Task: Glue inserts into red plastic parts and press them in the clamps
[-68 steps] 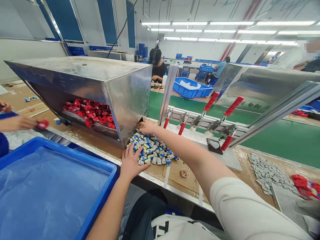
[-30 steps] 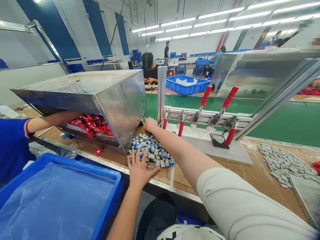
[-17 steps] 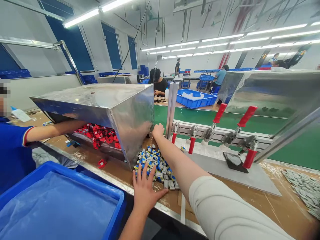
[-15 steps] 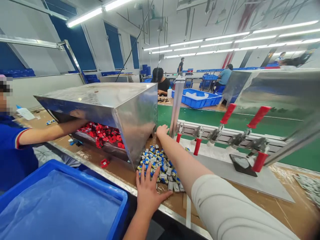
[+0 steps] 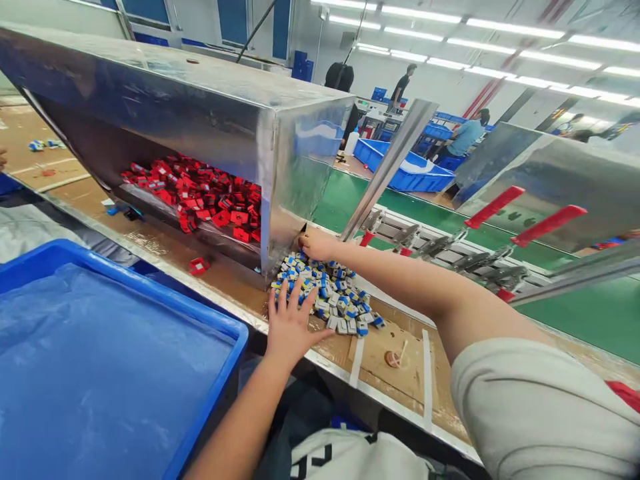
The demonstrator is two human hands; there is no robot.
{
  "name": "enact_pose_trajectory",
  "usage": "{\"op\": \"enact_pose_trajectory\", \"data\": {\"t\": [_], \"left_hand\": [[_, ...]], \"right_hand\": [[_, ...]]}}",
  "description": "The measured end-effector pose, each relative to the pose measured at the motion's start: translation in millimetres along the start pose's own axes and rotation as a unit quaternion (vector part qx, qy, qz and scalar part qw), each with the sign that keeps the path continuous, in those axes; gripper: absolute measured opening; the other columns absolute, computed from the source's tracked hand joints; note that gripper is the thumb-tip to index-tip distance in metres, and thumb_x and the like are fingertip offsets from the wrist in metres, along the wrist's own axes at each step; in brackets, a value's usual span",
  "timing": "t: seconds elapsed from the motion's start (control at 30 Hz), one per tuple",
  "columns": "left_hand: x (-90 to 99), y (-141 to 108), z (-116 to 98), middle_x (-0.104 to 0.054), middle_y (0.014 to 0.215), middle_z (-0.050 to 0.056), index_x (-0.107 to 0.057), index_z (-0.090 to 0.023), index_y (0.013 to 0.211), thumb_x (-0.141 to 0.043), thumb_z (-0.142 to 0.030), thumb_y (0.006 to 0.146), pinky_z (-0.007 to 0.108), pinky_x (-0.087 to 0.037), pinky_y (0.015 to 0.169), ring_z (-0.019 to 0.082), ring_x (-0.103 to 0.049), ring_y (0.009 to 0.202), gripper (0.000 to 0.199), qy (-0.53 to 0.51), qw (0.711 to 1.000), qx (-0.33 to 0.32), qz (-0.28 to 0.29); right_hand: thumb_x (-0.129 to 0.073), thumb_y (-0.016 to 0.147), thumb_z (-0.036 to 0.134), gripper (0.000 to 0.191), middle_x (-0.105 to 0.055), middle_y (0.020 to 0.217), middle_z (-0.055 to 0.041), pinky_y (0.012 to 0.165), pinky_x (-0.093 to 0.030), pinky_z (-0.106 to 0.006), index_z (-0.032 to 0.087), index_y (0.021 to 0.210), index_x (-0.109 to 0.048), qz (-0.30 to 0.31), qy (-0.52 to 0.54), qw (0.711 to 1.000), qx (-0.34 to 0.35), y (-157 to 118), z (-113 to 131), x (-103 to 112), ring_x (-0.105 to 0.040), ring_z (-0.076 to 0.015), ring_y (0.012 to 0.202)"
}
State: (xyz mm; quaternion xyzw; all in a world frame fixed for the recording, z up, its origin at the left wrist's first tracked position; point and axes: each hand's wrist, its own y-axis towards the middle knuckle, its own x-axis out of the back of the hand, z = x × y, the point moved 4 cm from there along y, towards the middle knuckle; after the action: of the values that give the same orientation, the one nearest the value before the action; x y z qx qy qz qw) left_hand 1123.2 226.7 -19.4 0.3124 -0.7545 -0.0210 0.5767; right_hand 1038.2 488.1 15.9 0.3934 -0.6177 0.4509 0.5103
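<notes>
A pile of small white, blue and yellow plastic parts [image 5: 333, 293] lies on the brown tabletop beside the metal box. My left hand [image 5: 290, 327] is open, its spread fingers resting on the near left edge of the pile. Across the far side reaches my right hand [image 5: 319, 244], close to the lower corner of the box, with its fingers curled down at the parts. What those fingers hold, if anything, is hidden. Inside the open-fronted metal box [image 5: 313, 153] is a heap of red plastic parts [image 5: 215, 200].
One loose red part [image 5: 199, 265] lies before the box. A blue tray [image 5: 240, 333] with a film-like lining stands at the left. Behind my right arm are a metal post [image 5: 390, 170] and toggle clamps with red handles [image 5: 495, 207]. Taped cardboard [image 5: 395, 360] covers part of the table.
The view has shifted and tilted. My right hand's fingers, stretched out before, are now curled lower at the pile. The co-worker's arm has left the box. My left hand stays spread.
</notes>
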Motion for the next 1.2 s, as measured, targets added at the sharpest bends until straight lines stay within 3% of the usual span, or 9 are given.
{"op": "enact_pose_trajectory", "data": {"t": [0.17, 0.37, 0.5, 0.6, 0.73, 0.83, 0.9, 1.0, 1.2], "left_hand": [[5.6, 18.9, 8.1, -0.036, 0.176, 0.012, -0.053, -0.036, 0.161, -0.082, -0.076, 0.077, 0.067, -0.025, 0.131, 0.045, -0.031, 0.162, 0.098, 0.01, 1.0, -0.011, 0.019], [10.8, 21.0, 14.5, -0.039, 0.175, 0.011, -0.054, -0.034, 0.161, -0.085, -0.068, 0.079, 0.062, -0.021, 0.135, 0.043, -0.028, 0.164, 0.093, 0.004, 0.998, -0.063, 0.024], [25.0, 31.2, 1.3, -0.038, 0.175, 0.01, -0.053, -0.031, 0.161, -0.066, -0.06, 0.097, 0.058, -0.023, 0.136, 0.038, -0.026, 0.166, 0.071, -0.023, 0.997, -0.071, -0.008], [29.8, 81.6, -16.7, -0.042, 0.172, 0.009, -0.058, -0.028, 0.154, -0.051, -0.045, 0.106, 0.051, -0.029, 0.134, 0.033, -0.033, 0.162, 0.052, -0.037, 0.997, -0.069, 0.029], [9.6, 177.9, -26.8, -0.059, 0.154, 0.019, -0.065, -0.022, 0.144, -0.049, -0.038, 0.104, 0.059, -0.042, 0.121, 0.039, -0.053, 0.143, 0.046, -0.011, 0.995, -0.018, 0.103], [-17.8, 224.4, -17.7, -0.063, 0.147, 0.024, -0.071, -0.02, 0.133, -0.058, -0.047, 0.098, 0.066, -0.046, 0.112, 0.046, -0.057, 0.137, 0.045, 0.01, 0.986, 0.042, 0.164], [-33.6, 238.4, -10.6, -0.064, 0.145, 0.025, -0.073, -0.018, 0.124, -0.063, -0.052, 0.094, 0.064, -0.048, 0.109, 0.046, -0.059, 0.134, 0.047, 0.014, 0.978, 0.062, 0.198], [-50.8, 246.9, -6.9, -0.072, 0.131, 0.02, -0.073, -0.017, 0.115, -0.061, -0.055, 0.093, 0.051, -0.054, 0.104, 0.035, -0.068, 0.12, 0.045, -0.004, 0.968, 0.046, 0.245], [-59.4, 246.8, -13.0, -0.077, 0.102, 0.008, -0.069, -0.019, 0.108, -0.057, -0.061, 0.092, 0.036, -0.057, 0.089, 0.026, -0.07, 0.096, 0.047, -0.052, 0.957, -0.029, 0.284]], "right_hand": [[-0.048, 0.108, 0.042, 0.039, -0.078, 0.12, -0.0139, 0.089, -0.054, -0.03, 0.014, 0.122, -0.073, 0.034, 0.014, 0.999, -0.005, -46.3, 5.8, 10.1, -0.072, -0.0249, 0.106], [-0.047, 0.108, 0.032, 0.035, -0.072, 0.127, -0.0208, 0.105, -0.051, -0.041, 0.013, 0.12, -0.074, -0.004, 0.001, 1.0, 0.019, -125.6, 10.6, 13.8, -0.067, -0.032, 0.118], [-0.033, 0.114, 0.04, 0.044, -0.066, 0.136, -0.0172, 0.114, -0.049, -0.045, 0.019, 0.134, -0.067, -0.135, 0.074, 0.988, 0.024, -193.6, -6.3, 1.5, -0.061, -0.0289, 0.13], [-0.033, 0.113, 0.042, 0.047, -0.058, 0.152, -0.0186, 0.125, -0.043, -0.049, 0.019, 0.142, -0.062, -0.265, 0.181, 0.947, -0.018, -225.2, -25.3, -19.3, -0.052, -0.0287, 0.145], [-0.038, 0.111, 0.051, 0.06, -0.038, 0.172, -0.0209, 0.134, -0.028, -0.056, 0.015, 0.158, -0.049, -0.227, 0.226, 0.944, -0.084, -218.2, -32.3, -50.8, -0.026, -0.0331, 0.166], [-0.038, 0.11, 0.056, 0.069, -0.031, 0.176, -0.0218, 0.135, -0.022, -0.059, 0.014, 0.165, -0.04, -0.171, 0.244, 0.94, -0.169, -204.7, -43.3, -57.9, -0.02, -0.0364, 0.169], [-0.04, 0.109, 0.059, 0.072, -0.027, 0.178, -0.0218, 0.134, -0.023, -0.06, 0.015, 0.166, -0.037, -0.142, 0.257, 0.937, -0.192, -199.7, -54.6, -58.0, -0.021, -0.0386, 0.168], [-0.043, 0.109, 0.056, 0.071, -0.025, 0.178, -0.0214, 0.132, -0.033, -0.053, 0.015, 0.167, -0.036, -0.123, 0.287, 0.933, -0.181, -195.2, -70.7, -58.6, -0.032, -0.0369, 0.164], [-0.06, 0.103, 0.042, 0.065, -0.038, 0.172, -0.0148, 0.132, -0.034, -0.039, 0.018, 0.162, -0.045, -0.154, 0.311, 0.935, -0.076, -188.7, -73.9, -54.6, -0.037, -0.0258, 0.161]]}}
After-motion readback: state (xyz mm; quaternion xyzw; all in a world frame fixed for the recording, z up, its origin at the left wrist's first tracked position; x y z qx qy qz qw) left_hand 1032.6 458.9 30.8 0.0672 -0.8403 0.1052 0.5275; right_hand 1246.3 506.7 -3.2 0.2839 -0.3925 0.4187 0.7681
